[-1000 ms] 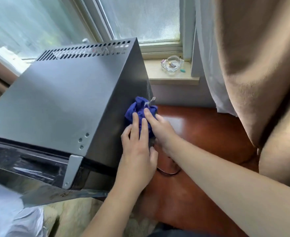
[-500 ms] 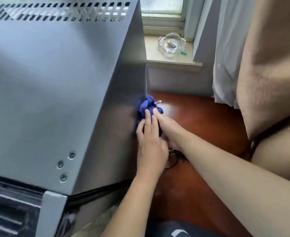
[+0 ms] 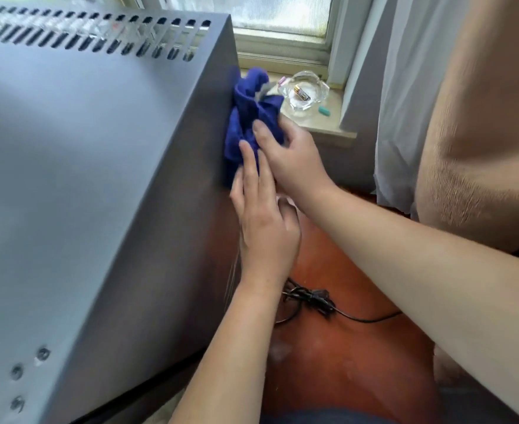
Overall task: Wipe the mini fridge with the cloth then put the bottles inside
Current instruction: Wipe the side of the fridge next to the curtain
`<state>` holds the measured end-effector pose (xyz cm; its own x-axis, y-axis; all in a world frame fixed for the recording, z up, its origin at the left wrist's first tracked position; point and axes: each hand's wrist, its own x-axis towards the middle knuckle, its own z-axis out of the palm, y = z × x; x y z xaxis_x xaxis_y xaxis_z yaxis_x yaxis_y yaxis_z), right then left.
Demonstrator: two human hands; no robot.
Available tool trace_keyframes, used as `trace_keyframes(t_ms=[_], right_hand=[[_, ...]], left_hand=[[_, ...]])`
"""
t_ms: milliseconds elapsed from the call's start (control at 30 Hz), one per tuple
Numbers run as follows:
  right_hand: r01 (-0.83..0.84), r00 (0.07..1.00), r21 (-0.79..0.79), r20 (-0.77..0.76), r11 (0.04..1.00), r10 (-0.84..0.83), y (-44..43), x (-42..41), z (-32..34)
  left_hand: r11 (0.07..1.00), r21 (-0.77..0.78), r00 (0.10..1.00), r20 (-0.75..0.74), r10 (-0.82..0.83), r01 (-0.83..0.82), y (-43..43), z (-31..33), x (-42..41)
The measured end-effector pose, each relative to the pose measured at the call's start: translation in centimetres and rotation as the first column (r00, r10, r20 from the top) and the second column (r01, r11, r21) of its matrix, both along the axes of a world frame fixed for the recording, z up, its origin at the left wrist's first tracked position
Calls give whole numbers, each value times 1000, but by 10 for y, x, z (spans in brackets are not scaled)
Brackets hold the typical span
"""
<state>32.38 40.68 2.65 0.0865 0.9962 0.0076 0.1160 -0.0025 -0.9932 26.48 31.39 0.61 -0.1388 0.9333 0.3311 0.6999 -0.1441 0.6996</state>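
The grey mini fridge (image 3: 92, 185) fills the left of the view, with vent slots along its far top edge. A bunched blue cloth (image 3: 249, 117) lies against the fridge's right side wall, near the upper rear corner. My right hand (image 3: 291, 157) grips the cloth and holds it against the wall. Just below it, my left hand (image 3: 264, 228) has its fingers straight along the wall, the tips touching the cloth's lower part. No bottles are in view.
A red-brown wooden surface (image 3: 344, 356) lies right of the fridge, with a black power cord (image 3: 310, 298) on it. A glass ashtray (image 3: 304, 91) sits on the windowsill behind the cloth. White and tan curtains (image 3: 435, 117) hang at the right.
Both hands and the cloth have moved up the fridge's right side, from low near the wooden surface to near its top rear corner. The view has come closer.
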Motion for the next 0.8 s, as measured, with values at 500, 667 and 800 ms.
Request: trace_keyframes(t_ms=[500, 667, 800], right_hand=[[-295, 930, -673, -40, 679, 365, -80, -10, -176], [-87, 986, -482, 86, 872, 146, -56, -4, -154], [-2, 997, -332, 68, 943, 27, 6, 0, -139]], left_hand=[[837, -546, 988, -137, -72, -15, -93, -132, -38], [884, -468, 991, -116, -61, -1, -51, -118, -19], [935, -356, 995, -90, -36, 2, 10, -106, -4]])
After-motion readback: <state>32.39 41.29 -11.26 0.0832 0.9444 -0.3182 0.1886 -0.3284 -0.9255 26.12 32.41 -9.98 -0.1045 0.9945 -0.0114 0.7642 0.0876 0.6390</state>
